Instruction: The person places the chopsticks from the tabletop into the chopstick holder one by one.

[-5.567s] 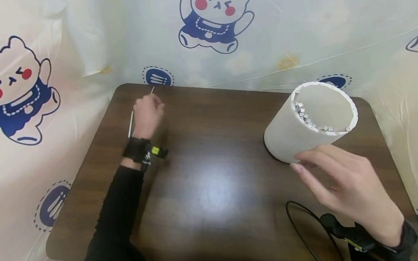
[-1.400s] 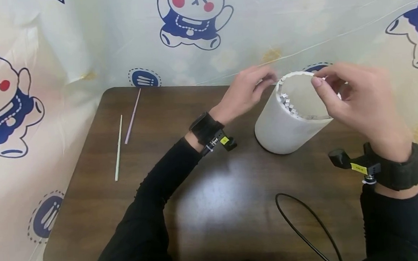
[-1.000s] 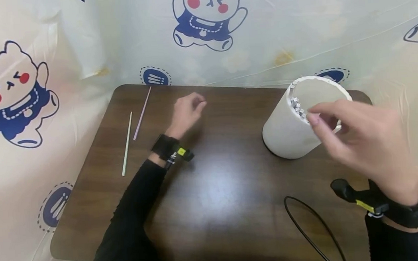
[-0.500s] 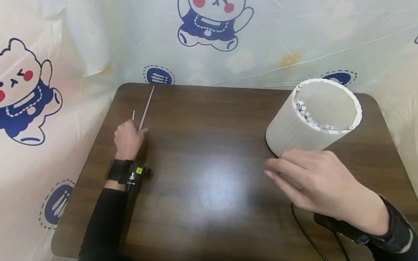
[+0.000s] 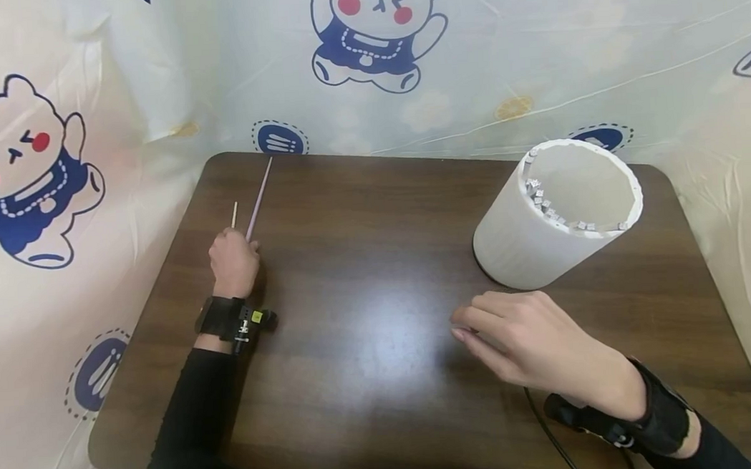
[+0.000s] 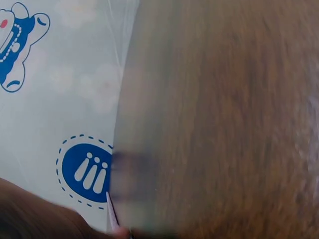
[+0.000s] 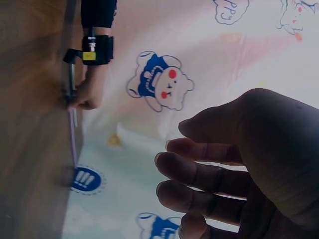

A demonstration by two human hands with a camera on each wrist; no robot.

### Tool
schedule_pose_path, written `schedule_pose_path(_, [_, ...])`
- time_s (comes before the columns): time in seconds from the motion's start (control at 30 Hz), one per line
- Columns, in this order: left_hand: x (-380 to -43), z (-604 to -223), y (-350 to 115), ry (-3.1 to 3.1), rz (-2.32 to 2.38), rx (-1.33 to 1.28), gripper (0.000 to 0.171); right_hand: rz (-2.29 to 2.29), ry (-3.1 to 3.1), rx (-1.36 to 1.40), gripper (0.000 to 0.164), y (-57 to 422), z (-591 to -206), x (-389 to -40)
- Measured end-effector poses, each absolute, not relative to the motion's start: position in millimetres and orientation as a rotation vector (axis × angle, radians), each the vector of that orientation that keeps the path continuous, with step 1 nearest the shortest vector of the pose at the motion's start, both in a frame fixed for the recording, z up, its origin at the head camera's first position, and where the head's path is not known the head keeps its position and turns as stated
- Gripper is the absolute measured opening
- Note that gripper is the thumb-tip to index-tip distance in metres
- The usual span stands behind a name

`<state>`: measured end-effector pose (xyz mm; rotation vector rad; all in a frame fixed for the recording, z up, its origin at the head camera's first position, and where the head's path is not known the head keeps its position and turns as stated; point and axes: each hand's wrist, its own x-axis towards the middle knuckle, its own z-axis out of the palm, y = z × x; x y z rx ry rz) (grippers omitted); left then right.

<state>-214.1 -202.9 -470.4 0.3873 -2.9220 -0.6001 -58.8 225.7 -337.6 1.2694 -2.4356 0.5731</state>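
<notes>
Two thin straw-like sticks lie on the left of the brown table, one lilac (image 5: 260,197) and one pale green (image 5: 235,214). My left hand (image 5: 234,263) is over their near ends, its fingers bent downward. In the left wrist view a fingertip (image 6: 119,231) meets the lilac stick (image 6: 112,211); whether the fingers pinch a stick is hidden. My right hand (image 5: 530,336) hovers in front of the white cylinder container (image 5: 524,232). Its fingers (image 7: 199,169) are loosely bent and hold nothing, as the right wrist view shows.
Small silvery square-ended pieces (image 5: 544,206) line the container's inner left and front wall. A black cable (image 5: 549,432) runs under the right forearm. A printed curtain (image 5: 468,57) borders the table (image 5: 351,264) at the back and sides.
Both hands were at the container's rim 1.4 seconds ago. My left hand has since swung left to the sticks, while the right has come down and left, away from the container.
</notes>
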Motion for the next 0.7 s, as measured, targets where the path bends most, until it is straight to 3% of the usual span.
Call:
schedule_pose_path(0.17, [-207,-470,-203,-3.003,-0.467,0.361,0.036,0.576,-2.48,1.228,0.036,229,-347,-63])
schedule_pose_path(0.37, [-199,-463,-198,-3.028,-0.347,0.551,0.039,0.567,-2.504,1.212,0.027,232,-354,-67])
schedule_pose_path(0.7, [-202,-430,-189,-2.612,-0.474,0.548,0.013,0.594,-2.469,1.123,0.036,241,-345,-73])
